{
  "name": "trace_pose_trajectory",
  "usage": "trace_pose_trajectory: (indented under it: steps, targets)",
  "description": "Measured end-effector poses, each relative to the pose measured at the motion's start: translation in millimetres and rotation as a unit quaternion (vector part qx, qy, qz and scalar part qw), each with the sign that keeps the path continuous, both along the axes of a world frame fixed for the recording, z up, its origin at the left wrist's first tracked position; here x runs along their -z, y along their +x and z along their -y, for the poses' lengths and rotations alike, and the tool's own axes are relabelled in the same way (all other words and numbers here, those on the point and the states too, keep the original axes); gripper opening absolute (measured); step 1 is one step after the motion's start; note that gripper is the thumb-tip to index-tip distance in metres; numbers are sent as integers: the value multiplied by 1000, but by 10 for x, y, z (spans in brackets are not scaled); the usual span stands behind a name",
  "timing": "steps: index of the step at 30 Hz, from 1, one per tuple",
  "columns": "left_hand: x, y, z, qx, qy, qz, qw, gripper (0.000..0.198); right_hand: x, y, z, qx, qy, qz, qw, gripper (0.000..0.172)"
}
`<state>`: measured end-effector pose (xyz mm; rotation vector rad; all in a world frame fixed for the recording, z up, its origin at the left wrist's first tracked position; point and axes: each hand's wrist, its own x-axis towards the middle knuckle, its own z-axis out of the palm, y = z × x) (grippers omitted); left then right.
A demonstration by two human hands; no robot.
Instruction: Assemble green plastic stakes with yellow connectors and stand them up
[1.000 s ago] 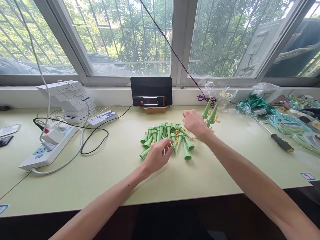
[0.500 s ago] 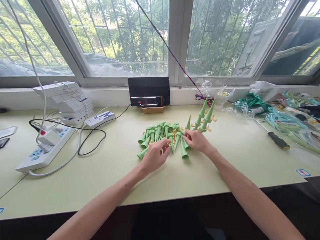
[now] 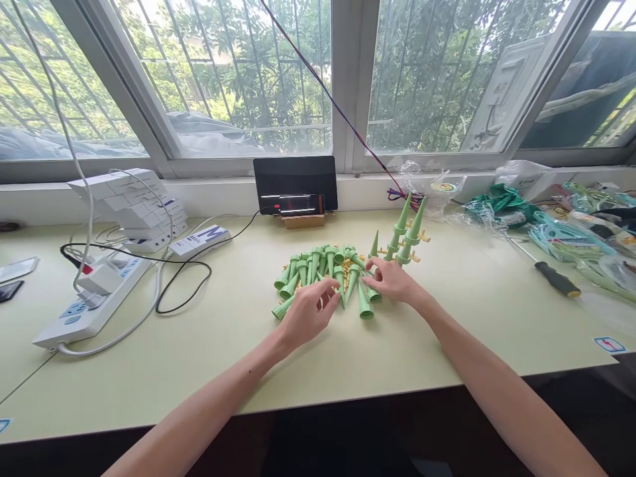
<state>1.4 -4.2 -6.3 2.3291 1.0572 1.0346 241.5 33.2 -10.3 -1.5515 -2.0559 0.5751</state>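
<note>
A heap of light-green plastic watering spikes [image 3: 317,258], cone-shaped and ribbed at the collar, lies mid-table with small yellow valve pieces [image 3: 347,270] among them. My left hand [image 3: 312,306] is over the heap's front edge, thumb and fingers parted, with nothing visible in it. At the heap's right edge is my right hand [image 3: 392,279], its thumb and forefinger apart by the spikes; whether it touches one I cannot tell. Just behind it, green spikes [image 3: 411,233] stand point up in tall stacks, yellow pieces sticking out sideways. A shorter spike [image 3: 374,244] stands left of them.
A tablet [image 3: 296,173] and phone [image 3: 301,204] lean on a stand at the window. Left are a power strip [image 3: 74,329], cables and stacked white boxes [image 3: 130,205]. A screwdriver [image 3: 556,278] and bagged tubing [image 3: 566,238] lie at right.
My right thumb and forefinger have parted slightly at the heap's edge. My left hand has barely moved. The camera view has shifted a little.
</note>
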Motion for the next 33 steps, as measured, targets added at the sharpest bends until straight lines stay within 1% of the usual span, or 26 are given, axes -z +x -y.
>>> trace_pose_trajectory:
  steps: [9,14,19,24,26,29,31,33]
  targets:
    - [-3,-3,2,0,5,-3,1000,12,4,-11,15,-19,-2,-4,1000,27]
    - [-5,-2,3,5,1,-1,1000,12,-19,-37,34,-26,-10,-5,1000,22]
    - [1,-3,-2,6,4,-1,1000,11,-32,-55,54,-22,-17,-10,1000,21]
    - [-5,-2,0,7,2,-3,1000,11,-63,-75,86,-7,3,-26,1000,18]
    - [-10,-1,3,7,2,-2,1000,11,-90,-90,103,2,18,-49,999,17]
    - [-17,2,6,7,1,-1,1000,12,-125,-128,134,5,34,-111,993,17]
    - [-21,5,7,7,-3,3,1000,12,-139,-167,160,1,32,-163,986,17]
    - [-24,8,8,7,-10,11,1000,14,-147,-215,188,-5,12,-216,976,21]
